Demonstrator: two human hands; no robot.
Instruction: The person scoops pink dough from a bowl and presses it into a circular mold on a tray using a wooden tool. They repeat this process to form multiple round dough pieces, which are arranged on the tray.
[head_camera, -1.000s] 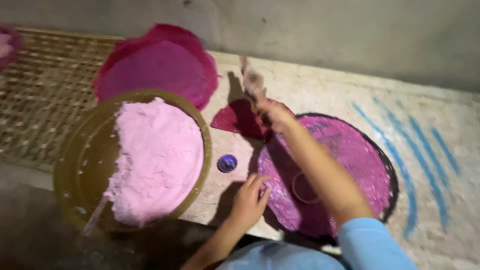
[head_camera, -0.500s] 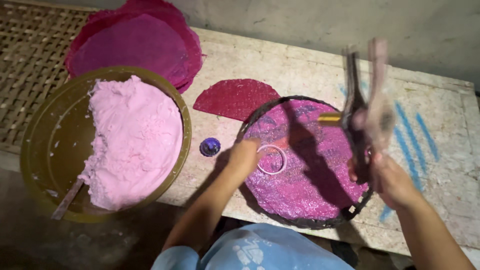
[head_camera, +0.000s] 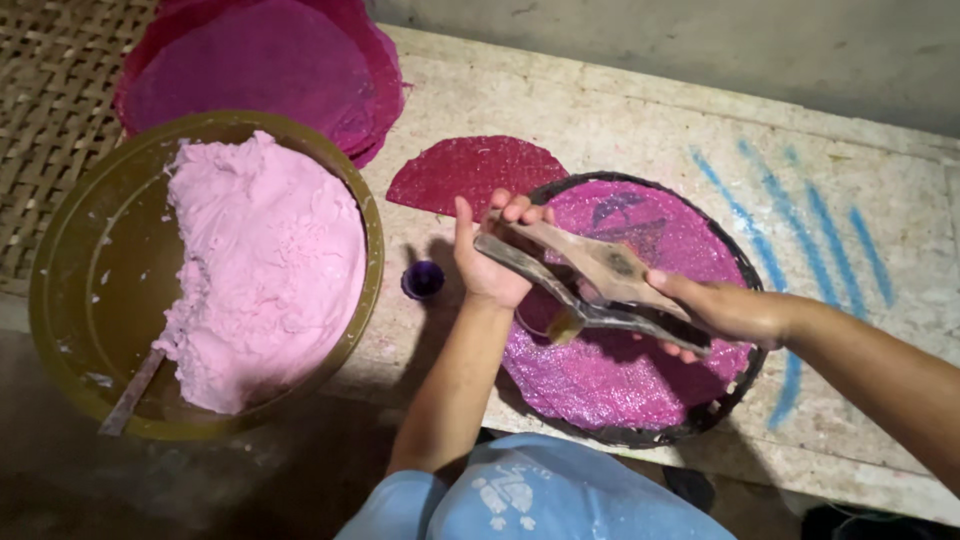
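Over the pale stone tabletop (head_camera: 640, 110), the risks run from the big pieces down: the wide olive basin (head_camera: 75, 300) of pink dough (head_camera: 265, 270) sits at the near left edge, and a knock from the left elbow could tip it; the round dark tray (head_camera: 650, 420) with its magenta glittery sheet (head_camera: 620, 380) could tear if the tool drops. Both arms reach forward over that tray. The right hand (head_camera: 725, 315) is closed around the handles of a wooden two-armed tool (head_camera: 590, 280), while the left hand (head_camera: 490, 255) curls its fingers over the far tip, steadying it. A slack grip could also upset the small purple cup (head_camera: 423, 280) just left of the tray
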